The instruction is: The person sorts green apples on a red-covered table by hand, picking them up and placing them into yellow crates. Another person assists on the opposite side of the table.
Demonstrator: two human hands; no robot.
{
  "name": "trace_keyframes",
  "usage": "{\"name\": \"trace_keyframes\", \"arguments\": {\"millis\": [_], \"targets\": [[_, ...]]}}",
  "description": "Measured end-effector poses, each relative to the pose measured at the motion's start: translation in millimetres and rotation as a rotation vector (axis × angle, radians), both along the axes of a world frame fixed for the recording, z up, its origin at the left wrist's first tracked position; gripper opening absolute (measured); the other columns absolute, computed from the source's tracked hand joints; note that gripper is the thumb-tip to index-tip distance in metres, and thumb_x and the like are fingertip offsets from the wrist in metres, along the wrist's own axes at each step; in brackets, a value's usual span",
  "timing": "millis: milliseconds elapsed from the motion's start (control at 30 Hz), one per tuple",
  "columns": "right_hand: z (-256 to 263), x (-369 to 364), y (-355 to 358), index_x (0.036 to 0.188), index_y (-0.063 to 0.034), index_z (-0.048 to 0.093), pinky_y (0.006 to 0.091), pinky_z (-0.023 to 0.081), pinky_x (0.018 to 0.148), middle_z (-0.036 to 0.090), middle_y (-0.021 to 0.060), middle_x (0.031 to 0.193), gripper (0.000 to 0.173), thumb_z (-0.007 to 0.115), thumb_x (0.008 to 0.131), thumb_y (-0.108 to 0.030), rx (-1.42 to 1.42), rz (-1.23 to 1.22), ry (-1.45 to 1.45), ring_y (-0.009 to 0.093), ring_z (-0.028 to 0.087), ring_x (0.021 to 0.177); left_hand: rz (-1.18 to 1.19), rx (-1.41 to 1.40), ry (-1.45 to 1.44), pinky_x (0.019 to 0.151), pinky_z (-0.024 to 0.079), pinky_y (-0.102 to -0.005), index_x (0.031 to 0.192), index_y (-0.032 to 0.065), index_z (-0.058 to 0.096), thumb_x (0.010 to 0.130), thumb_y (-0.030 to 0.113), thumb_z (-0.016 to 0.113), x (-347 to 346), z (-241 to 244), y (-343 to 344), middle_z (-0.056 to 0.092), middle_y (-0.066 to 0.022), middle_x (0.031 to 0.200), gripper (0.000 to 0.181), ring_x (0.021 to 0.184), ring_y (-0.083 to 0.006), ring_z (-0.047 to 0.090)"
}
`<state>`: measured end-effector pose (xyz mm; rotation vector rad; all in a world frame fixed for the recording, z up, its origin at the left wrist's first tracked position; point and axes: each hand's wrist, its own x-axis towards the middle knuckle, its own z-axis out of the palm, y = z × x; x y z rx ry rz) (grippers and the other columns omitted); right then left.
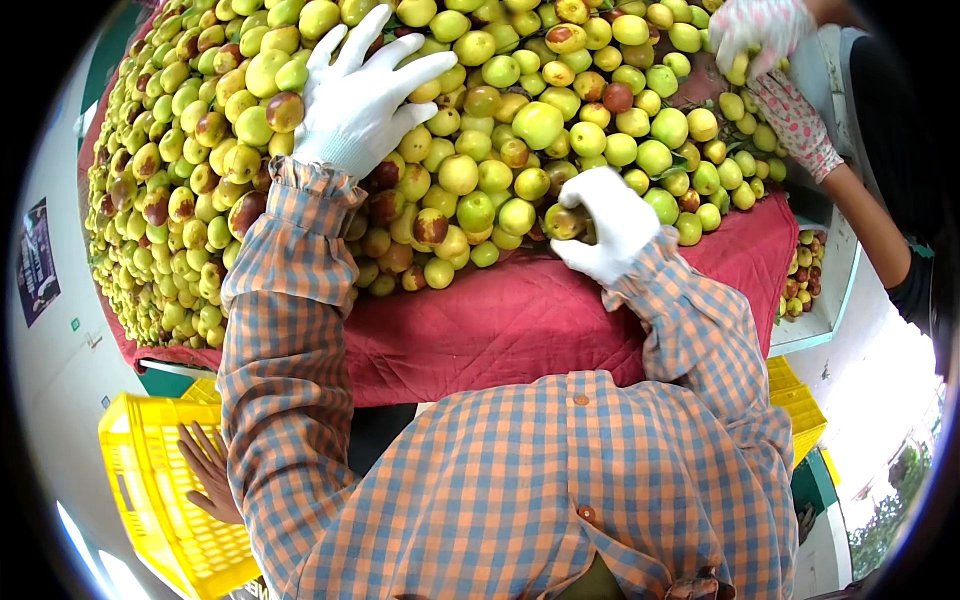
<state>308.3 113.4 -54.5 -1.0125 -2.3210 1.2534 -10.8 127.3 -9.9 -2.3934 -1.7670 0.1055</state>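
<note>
A large heap of green and reddish-brown jujubes (459, 174) lies on a red quilted cloth (480, 330). My left hand (358, 105), in a white glove, rests palm down on the upper left of the heap with its fingers spread; nothing shows in its grasp. At the heap's near edge, my right hand (611, 223), also white-gloved, curls its thumb and fingers around a brownish-green jujube (562, 223). Beside it the red cloth shows bare along the front. Whatever lies under my left palm is hidden.
Across at the upper right, a co-worker's two hands (796, 120) in patterned gloves touch jujubes. A yellow plastic crate (169, 480) stands at the lower left, another person's bare hand (214, 472) against it. More yellow crates (795, 409) are at the right, below a trough of jujubes (804, 277).
</note>
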Motion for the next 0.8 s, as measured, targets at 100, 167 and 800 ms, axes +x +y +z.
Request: {"name": "trace_keyframes", "arguments": {"millis": [100, 167, 800], "targets": [[35.9, 11.9, 9.1, 0.103, -0.0059, 0.057, 0.0331, 0.053, 0.081, 0.057, 0.0119, 0.105, 0.045, 0.083, 0.066, -0.003, -0.013, -0.084, 0.2, 0.026, 0.062, 0.095, -0.007, -0.008, 0.035, 0.119, 0.028, -0.0501, 0.135, 0.0369, 0.063, 0.083, 0.035, 0.078, 1.3, 4.2, -0.6, 0.062, 0.0012, 0.139, 0.055, 0.144, -0.0319, 0.042], [43.1, 27.1, 9.7, 0.104, -0.0061, 0.057, 0.0336, 0.053, 0.081, 0.059, 0.0125, 0.109, 0.046, 0.082, 0.066, 0.001, 0.086, -0.132, 0.279, 0.023, 0.061, 0.098, -0.009, 0.002, 0.047, 0.118, 0.029, -0.0502, 0.135, 0.0364, 0.063, 0.082, 0.036, 0.079, 3.3, 5.4, -0.3, 0.062, 0.0006, 0.139, 0.055, 0.143, -0.0325, 0.043], [-43.4, 432.7, -177.0, 0.148, -0.0005, 0.046, 0.0381, 0.052, 0.101, 0.056, 0.0201, 0.136, 0.067, 0.073, 0.087, -0.008, -0.083, -1.405, -0.36, 0.027, 0.062, 0.118, -0.125, -0.028, 0.082, 0.118, 0.027, -0.0521, 0.14, 0.0316, 0.061, 0.087, 0.04, 0.074, 7.6, 5.7, 13.9, 0.06, -0.0012, 0.142, 0.055, 0.145, -0.0353, 0.038]]}}
